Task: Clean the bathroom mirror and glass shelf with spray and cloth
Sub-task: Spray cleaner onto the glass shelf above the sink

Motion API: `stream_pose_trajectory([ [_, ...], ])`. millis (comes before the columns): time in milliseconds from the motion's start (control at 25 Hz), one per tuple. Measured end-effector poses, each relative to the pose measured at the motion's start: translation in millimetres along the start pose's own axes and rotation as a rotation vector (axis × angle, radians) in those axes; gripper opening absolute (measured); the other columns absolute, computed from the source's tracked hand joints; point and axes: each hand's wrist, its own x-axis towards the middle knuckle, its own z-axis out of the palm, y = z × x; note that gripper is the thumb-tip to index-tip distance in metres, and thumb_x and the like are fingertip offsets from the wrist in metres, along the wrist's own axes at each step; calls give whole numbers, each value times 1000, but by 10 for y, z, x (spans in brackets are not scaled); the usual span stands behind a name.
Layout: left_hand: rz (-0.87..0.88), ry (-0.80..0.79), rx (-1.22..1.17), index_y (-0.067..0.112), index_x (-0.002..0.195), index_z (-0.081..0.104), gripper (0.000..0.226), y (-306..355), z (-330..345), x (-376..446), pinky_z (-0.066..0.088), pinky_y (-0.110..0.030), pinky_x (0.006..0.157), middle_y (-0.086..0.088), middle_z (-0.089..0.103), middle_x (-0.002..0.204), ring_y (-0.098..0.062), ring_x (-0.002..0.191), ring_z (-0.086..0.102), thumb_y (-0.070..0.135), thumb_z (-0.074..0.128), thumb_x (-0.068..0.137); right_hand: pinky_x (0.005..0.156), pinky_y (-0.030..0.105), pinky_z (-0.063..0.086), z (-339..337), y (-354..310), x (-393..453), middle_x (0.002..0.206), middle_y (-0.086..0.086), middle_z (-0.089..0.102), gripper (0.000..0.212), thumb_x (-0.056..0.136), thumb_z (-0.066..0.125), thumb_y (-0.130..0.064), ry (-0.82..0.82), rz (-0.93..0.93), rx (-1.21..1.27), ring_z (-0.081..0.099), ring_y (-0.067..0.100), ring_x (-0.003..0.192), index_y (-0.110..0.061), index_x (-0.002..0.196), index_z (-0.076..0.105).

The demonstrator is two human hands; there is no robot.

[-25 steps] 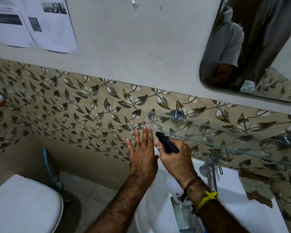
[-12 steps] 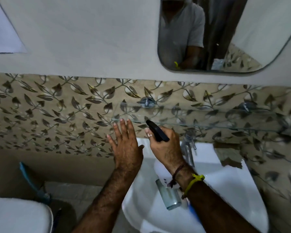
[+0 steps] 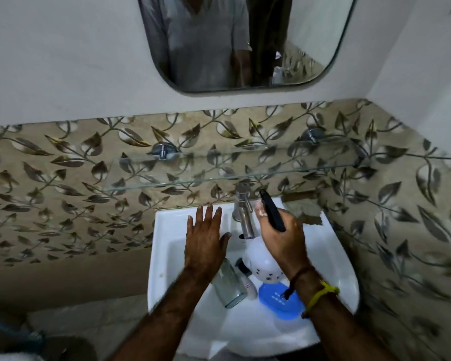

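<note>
The rounded mirror (image 3: 245,40) hangs on the white wall and reflects a person in a grey shirt. Below it the glass shelf (image 3: 245,173) juts from the leaf-patterned tiles on two chrome brackets. My right hand (image 3: 281,238) grips a spray bottle with a black trigger head (image 3: 271,212) and a white spotted body (image 3: 261,264), its nozzle aimed up toward the shelf. My left hand (image 3: 206,238) hovers flat with straight fingers over the white sink (image 3: 164,243), holding nothing. No cloth is in sight.
A chrome tap (image 3: 242,212) stands between my hands, just under the shelf's front edge. Inside the basin lie a clear glass bottle (image 3: 229,285), a small tube (image 3: 245,280) and a blue soap dish (image 3: 279,303). A side wall closes in on the right.
The view has swung right and down, so the mirror and sink are now centred. Both hands have shifted from the shelf's left end to above the basin, the right still gripping the spray bottle.
</note>
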Motion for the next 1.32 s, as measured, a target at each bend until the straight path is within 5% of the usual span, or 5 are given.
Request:
stream_pose_trajectory([
  [720,-33,-678,131,21,158,12,74,-324,862,932,26,-44,119,-6,9,166,-33,152,11,36,54,99,47,13,28,-119,623,896,50,-10,35,47,82,80,-23,-76,26,67,36,4,47,-19,55,42],
  [880,-55,-687,125,19,157,16,75,-348,944,1010,31,-43,117,-8,13,165,-33,150,15,33,59,97,61,29,44,3,682,1203,65,22,60,35,79,83,-21,-177,75,136,51,12,65,8,76,64],
  [1000,-73,-674,110,18,156,19,76,-336,956,1029,32,-43,116,-8,15,164,-33,149,18,32,61,95,76,39,54,53,658,1345,78,9,74,11,74,85,-11,-263,104,136,63,12,74,-8,75,75],
  [1120,-91,-657,122,17,156,18,75,-313,947,1015,30,-43,117,-9,14,164,-33,150,16,30,61,96,93,40,57,3,623,1555,96,4,75,23,69,88,-8,-393,139,167,71,16,90,-16,87,76],
  [1320,-103,-663,112,15,156,20,77,-310,963,1031,31,-47,116,-9,17,163,-34,148,20,26,64,93,98,47,54,69,864,1877,117,10,71,97,36,93,-50,-511,160,81,68,23,109,-5,118,66],
])
